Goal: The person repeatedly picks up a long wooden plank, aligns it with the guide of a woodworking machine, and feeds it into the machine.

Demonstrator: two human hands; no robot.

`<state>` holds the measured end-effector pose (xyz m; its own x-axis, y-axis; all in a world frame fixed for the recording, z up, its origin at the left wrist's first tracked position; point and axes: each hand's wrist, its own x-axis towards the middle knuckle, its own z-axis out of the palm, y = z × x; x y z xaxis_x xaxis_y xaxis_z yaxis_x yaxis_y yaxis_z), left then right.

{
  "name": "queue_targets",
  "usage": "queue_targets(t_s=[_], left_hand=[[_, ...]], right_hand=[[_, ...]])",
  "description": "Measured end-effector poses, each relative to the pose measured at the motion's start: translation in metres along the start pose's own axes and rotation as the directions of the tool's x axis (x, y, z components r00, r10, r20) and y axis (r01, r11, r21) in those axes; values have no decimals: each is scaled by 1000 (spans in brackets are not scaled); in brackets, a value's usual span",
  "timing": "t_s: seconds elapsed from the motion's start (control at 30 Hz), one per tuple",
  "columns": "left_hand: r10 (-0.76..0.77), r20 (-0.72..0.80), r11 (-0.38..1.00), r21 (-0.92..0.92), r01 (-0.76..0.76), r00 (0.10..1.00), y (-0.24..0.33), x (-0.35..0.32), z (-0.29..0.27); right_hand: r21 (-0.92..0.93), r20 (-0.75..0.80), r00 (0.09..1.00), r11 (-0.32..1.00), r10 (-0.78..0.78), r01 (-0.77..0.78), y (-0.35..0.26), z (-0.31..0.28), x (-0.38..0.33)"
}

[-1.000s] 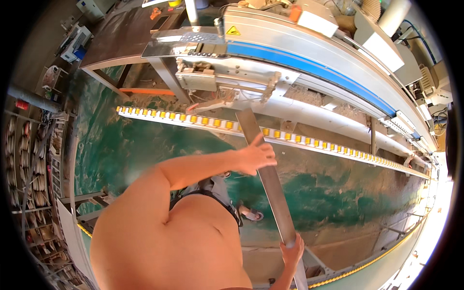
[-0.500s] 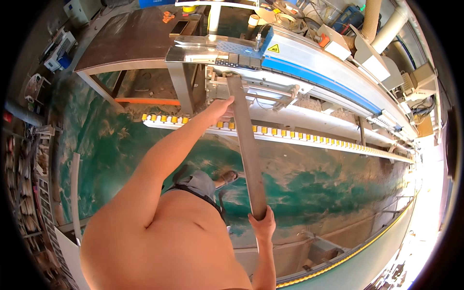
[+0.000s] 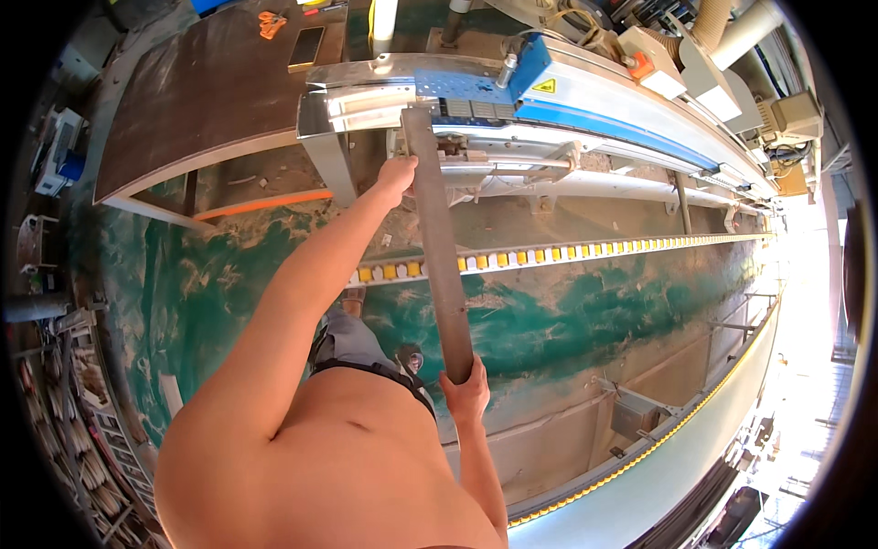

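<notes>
A long, narrow grey-brown board (image 3: 437, 238) stretches away from my body toward the machine. My left hand (image 3: 399, 176) is closed on its left edge near the far end, with part of the fingers hidden by the board. Around the near end wraps my right hand (image 3: 466, 392), its thumb on the left side. The board's far end reaches the front edge of the long machine (image 3: 631, 137) beside the metal infeed plate (image 3: 366, 102); whether it touches there I cannot tell.
A rail with yellow rollers (image 3: 549, 256) runs crosswise beneath the board. At the left stands a brown table (image 3: 210, 101) bearing orange scissors (image 3: 271, 25) and a phone-like dark slab (image 3: 306, 48). A pale panel bench with a yellow edge strip (image 3: 658, 467) lies at the lower right.
The board has moved forward with both hands, its far end now up at the machine's front edge. The view has shifted, and the roller rail appears closer to me.
</notes>
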<state>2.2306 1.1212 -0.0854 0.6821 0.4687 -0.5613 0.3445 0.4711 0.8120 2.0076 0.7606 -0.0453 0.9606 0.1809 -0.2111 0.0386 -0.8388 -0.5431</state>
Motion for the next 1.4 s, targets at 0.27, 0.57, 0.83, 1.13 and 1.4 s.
queue_targets(t_s=[0.27, 0.57, 0.83, 1.13, 1.4], left_hand=[[-30, 30, 999, 41, 29, 999, 17, 59, -13], [7, -153, 928, 369, 51, 988, 48, 52, 6], [139, -252, 905, 425, -19, 958, 42, 53, 16], [124, -336, 957, 288, -24, 934, 50, 38, 20], [-11, -207, 970, 237, 61, 978, 53, 42, 9]], right_hand=[[-66, 6, 998, 996, 56, -55, -59, 14, 33], [47, -130, 956, 962, -263, 270, -131, 9, 201], [310, 210, 965, 947, -156, 86, -214, 81, 393], [424, 332, 943, 889, 22, -170, -220, 87, 401], [367, 332, 943, 918, 22, -151, -229, 81, 402]])
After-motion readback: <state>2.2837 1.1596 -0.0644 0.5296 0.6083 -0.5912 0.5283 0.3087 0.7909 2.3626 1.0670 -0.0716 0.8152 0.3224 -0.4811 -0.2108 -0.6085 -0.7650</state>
